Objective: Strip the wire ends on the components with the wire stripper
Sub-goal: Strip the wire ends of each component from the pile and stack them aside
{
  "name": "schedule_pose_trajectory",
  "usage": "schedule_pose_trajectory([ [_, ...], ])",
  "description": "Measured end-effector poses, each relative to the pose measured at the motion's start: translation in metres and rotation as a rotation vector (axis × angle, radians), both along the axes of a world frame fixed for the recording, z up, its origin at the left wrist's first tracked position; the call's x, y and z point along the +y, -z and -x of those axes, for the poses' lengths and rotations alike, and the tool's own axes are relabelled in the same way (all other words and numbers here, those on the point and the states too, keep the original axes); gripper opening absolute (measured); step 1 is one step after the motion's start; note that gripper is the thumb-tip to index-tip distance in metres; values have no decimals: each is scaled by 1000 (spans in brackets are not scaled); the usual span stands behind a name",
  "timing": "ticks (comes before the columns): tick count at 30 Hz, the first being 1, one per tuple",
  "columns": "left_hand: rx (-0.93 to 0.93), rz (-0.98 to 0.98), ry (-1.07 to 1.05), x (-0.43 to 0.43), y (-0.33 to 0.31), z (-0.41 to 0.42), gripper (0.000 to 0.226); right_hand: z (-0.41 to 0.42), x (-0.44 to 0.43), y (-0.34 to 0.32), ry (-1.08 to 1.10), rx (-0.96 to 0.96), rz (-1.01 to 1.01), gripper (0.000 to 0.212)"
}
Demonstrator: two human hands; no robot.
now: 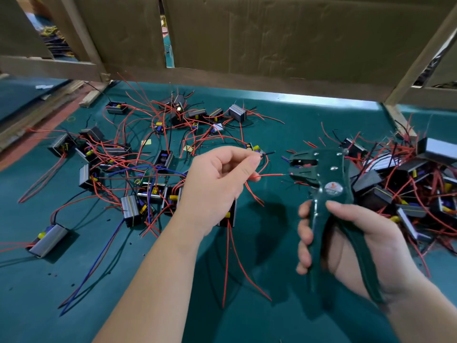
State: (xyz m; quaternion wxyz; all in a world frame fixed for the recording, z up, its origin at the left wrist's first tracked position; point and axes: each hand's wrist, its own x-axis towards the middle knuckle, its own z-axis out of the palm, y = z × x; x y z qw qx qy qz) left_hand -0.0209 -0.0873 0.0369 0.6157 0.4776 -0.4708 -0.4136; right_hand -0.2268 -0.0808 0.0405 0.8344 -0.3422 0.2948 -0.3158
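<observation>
- Wire (268, 175), red, pinched in the left hand (217, 184), its tip at the stripper (321, 179) head's 9 o'clock, at the jaws' mouth.
- Right hand (346, 243) wraps the handles, seemingly unsqueezed.
- Step: feeding the end in.
- Next: seat the tip, then squeeze firmly.
- Pile (408, 184) at 3 o'clock.

Left hand (217, 179): raised, palm inward, thumb and forefinger pinched together, other fingers curled.
Right hand (346, 241): fingers wrapped in a grip, thumb lying along the top.
Forearms: both bare, angled inward.
</observation>
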Motion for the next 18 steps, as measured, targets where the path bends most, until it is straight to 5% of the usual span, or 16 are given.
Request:
schedule_pose_trajectory([
  [9,-154,87,-62,5,-3,8,11,-13,10,5,34,-156,249,50],
  [18,-154,107,-18,7,-9,8,19,-6,0,3,-130,-153,73,56],
])
